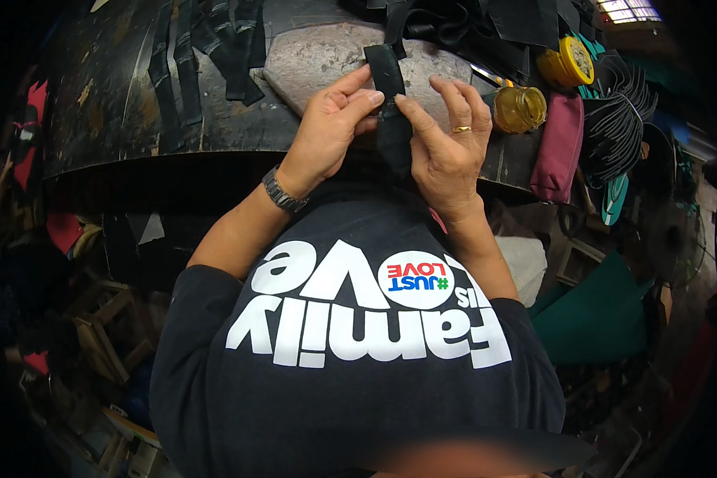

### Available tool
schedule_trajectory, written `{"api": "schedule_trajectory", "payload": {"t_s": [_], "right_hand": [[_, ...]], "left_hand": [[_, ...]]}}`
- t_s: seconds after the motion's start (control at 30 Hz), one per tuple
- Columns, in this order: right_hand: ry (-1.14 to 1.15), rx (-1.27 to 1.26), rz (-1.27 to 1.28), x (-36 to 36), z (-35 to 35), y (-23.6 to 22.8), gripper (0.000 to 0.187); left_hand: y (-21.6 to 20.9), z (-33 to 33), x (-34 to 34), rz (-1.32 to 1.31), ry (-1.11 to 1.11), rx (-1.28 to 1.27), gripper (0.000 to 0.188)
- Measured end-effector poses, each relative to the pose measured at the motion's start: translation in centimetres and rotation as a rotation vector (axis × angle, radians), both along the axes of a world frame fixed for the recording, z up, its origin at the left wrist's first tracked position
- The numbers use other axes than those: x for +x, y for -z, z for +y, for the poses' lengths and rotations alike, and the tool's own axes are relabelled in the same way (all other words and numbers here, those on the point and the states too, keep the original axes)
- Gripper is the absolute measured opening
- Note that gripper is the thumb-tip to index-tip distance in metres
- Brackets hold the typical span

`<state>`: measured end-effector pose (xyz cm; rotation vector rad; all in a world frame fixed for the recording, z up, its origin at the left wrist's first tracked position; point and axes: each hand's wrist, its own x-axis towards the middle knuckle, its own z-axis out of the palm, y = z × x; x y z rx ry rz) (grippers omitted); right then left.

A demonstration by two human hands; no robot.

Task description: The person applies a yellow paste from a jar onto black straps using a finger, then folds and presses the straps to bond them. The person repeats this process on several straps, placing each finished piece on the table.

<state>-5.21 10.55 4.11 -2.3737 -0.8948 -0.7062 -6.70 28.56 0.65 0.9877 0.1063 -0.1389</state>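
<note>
A black strip (386, 70) of flat material is held upright between my hands at the table's front edge, over a pale stone slab (319, 62). My left hand (333, 127) pinches its left edge between thumb and fingers; a dark watch is on that wrist. On the other side, my right hand (452, 143) has its index fingertip against the strip's right edge, its other fingers raised and a ring on one. The right thumb is mostly hidden. Below the hands, the strip's lower end hangs past the table edge against dark surroundings.
Several black strips (187, 80) lie on the dark worn table (103, 111) at left. To the right stand an amber glass jar (520, 110) and a yellow tub (572, 62), with a maroon pouch (558, 147) at the edge. A bundle of thin black strips (620, 119) hangs beyond.
</note>
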Motion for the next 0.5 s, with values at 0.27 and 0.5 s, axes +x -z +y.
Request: {"api": "schedule_trajectory", "payload": {"t_s": [0.27, 0.5], "right_hand": [[-0.384, 0.675, 0.76, -0.6, -0.3, 0.3, 0.1], [-0.305, 0.938, 1.027, -1.2, -0.9, -0.2, 0.095]], "left_hand": [[-0.9, 0.7, 1.0, -0.083, 0.032, -0.177, 0.038], [-1.7, 0.7, 1.7, 0.001, 0.136, -0.274, 0.037]]}}
